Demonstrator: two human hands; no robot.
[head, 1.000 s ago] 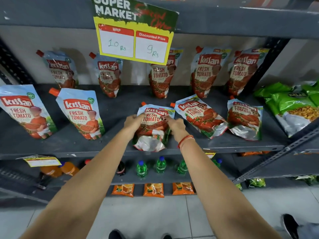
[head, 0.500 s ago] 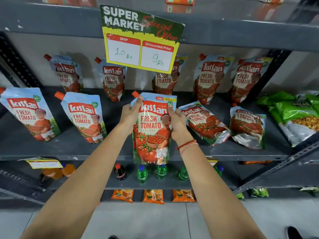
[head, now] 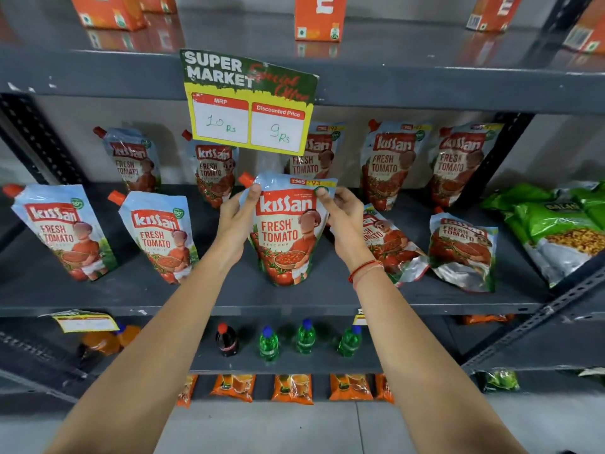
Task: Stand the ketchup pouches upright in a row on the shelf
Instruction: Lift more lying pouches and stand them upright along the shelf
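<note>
A Kissan ketchup pouch [head: 284,237] stands upright on the grey shelf [head: 294,298], its base on the board near the front middle. My left hand [head: 237,217] grips its top left corner by the red spout and my right hand [head: 342,219] grips its top right corner. Left of it, two pouches [head: 62,232] [head: 160,239] stand upright in the front row. To the right, two pouches [head: 389,244] [head: 463,252] lie flat. Several more stand along the back wall, such as one [head: 391,163] behind my right hand.
A yellow and green price sign [head: 248,103] hangs from the upper shelf edge above the held pouch. Green snack bags [head: 556,221] lie at the shelf's right end by a slanted metal brace [head: 537,316]. Bottles [head: 306,335] stand on the shelf below, orange cartons [head: 319,14] above.
Both hands lifted the pouch from lying at the shelf's front edge, turned it upright and set its base down on the shelf. The camera view shifted upward.
</note>
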